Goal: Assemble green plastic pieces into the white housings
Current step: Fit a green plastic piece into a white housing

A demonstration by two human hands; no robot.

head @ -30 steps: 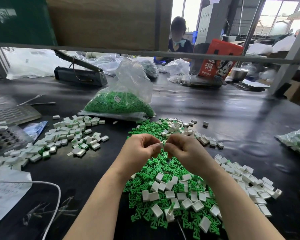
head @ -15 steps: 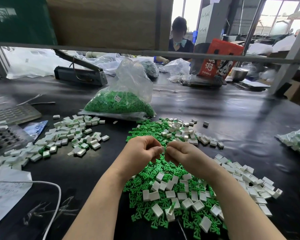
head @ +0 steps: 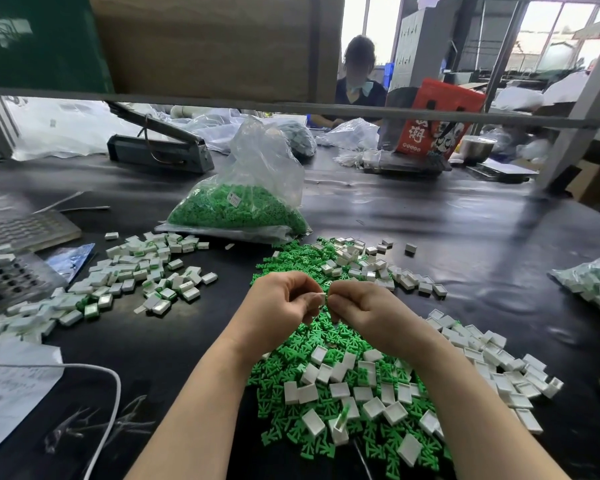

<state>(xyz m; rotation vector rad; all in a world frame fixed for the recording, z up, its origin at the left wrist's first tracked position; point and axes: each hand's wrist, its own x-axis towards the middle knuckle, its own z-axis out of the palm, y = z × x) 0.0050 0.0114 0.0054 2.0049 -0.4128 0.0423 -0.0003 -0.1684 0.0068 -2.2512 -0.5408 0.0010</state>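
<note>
While both hands (head: 321, 303) pinch a housing (head: 322, 298), a bag (head: 243, 206) lies beyond.

The red carton (head: 433, 121) at the far side of the table carries large white Chinese characters on its front; 1 of them reads 潮, the rest are cut off by the shelf rail. A row of small white marks runs along its lower edge, too small to read. The bag of green pieces (head: 243, 202) bears a small white label (head: 234, 199) whose print is illegible.
</note>
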